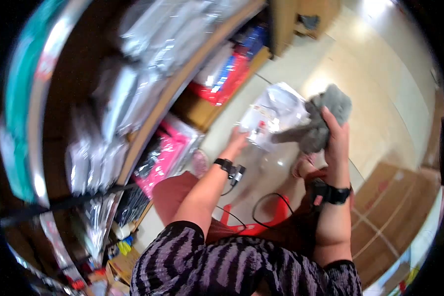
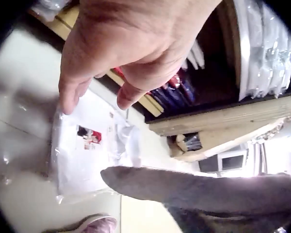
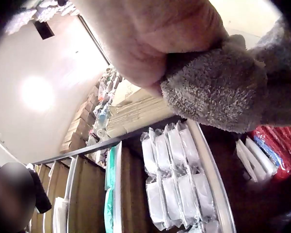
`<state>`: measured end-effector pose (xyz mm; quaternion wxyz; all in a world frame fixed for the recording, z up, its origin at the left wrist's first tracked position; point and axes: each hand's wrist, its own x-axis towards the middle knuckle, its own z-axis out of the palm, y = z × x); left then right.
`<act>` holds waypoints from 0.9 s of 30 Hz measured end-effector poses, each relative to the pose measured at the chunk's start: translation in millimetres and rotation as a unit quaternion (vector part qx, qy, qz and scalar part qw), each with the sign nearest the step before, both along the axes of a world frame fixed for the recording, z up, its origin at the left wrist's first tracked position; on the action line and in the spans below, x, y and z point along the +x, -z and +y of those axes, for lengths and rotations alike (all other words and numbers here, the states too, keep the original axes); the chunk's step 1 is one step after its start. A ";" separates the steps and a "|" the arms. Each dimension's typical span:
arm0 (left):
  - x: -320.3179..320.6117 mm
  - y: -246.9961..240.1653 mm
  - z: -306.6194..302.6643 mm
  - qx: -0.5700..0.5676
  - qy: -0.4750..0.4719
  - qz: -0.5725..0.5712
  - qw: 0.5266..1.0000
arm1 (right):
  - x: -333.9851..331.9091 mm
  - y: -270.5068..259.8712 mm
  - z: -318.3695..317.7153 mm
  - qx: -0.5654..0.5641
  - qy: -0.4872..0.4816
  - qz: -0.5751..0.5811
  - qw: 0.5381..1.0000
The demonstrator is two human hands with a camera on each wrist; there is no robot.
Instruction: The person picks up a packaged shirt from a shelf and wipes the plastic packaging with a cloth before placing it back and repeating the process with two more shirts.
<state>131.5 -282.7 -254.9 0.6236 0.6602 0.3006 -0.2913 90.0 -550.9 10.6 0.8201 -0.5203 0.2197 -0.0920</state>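
Note:
My left hand (image 1: 238,140) (image 2: 126,43) pinches the edge of a white item in clear plastic (image 1: 273,109) (image 2: 70,160), which carries a small red and black label. My right hand (image 1: 336,140) (image 3: 155,34) grips a fuzzy grey cloth (image 1: 338,102) (image 3: 213,90). A narrow part of the cloth (image 2: 199,191) reaches toward the package; whether they touch I cannot tell. Palm and thumb base show against the cloth in the right wrist view, with most fingers hidden.
Shelves on the left hold stacked white packages (image 1: 128,93) (image 3: 177,170), a pink package (image 1: 165,160) and red and blue ones (image 1: 227,74). A cardboard box (image 1: 389,207) stands at right. Below my arms are a red stool (image 1: 281,209) and black cables.

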 end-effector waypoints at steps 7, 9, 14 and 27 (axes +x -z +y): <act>7.1 -214.4 28.9 0.018 0.091 -0.445 0.891 | -1.5 18.5 5.7 -0.011 -0.061 -0.009 0.998; 12.0 -277.9 59.7 0.118 0.088 -0.514 0.845 | -3.4 20.7 9.2 -0.017 -0.060 -0.018 0.998; 25.4 -371.1 140.5 0.506 0.072 -0.618 0.598 | -5.9 29.0 11.8 -0.018 -0.068 -0.037 0.997; 40.9 -376.1 202.2 0.549 0.101 -0.513 0.652 | -3.3 40.6 17.3 -0.040 -0.068 -0.049 0.996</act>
